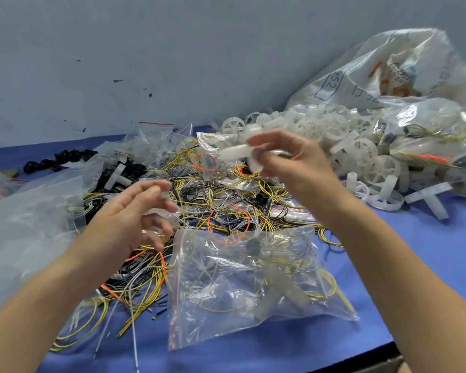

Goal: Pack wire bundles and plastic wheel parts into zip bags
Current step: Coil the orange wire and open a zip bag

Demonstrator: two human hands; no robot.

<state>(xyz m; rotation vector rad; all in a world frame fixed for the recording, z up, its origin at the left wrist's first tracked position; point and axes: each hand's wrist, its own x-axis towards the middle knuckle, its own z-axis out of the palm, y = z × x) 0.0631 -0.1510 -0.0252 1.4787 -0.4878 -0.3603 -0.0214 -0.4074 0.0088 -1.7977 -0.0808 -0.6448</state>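
My right hand [288, 160] is raised over the wire pile and grips a white plastic wheel part [233, 152] by its wheel end, the axle pointing left. My left hand [135, 211] hovers above the loose wires [226, 195] with fingers curled loosely; it is blurred, and something pale and small seems to sit at its fingertips. A filled zip bag [242, 286] holding wires and a white part lies flat in front of me. Yellow, black, grey and orange wire bundles spread over the middle of the table.
A heap of white wheel parts [361, 154] lies at the right, beside large plastic sacks [388, 74]. Empty zip bags [151, 141] and black rings [57, 160] sit at the back left. More clear bags [24, 224] lie at left. The blue table [414, 265] meets a grey wall.
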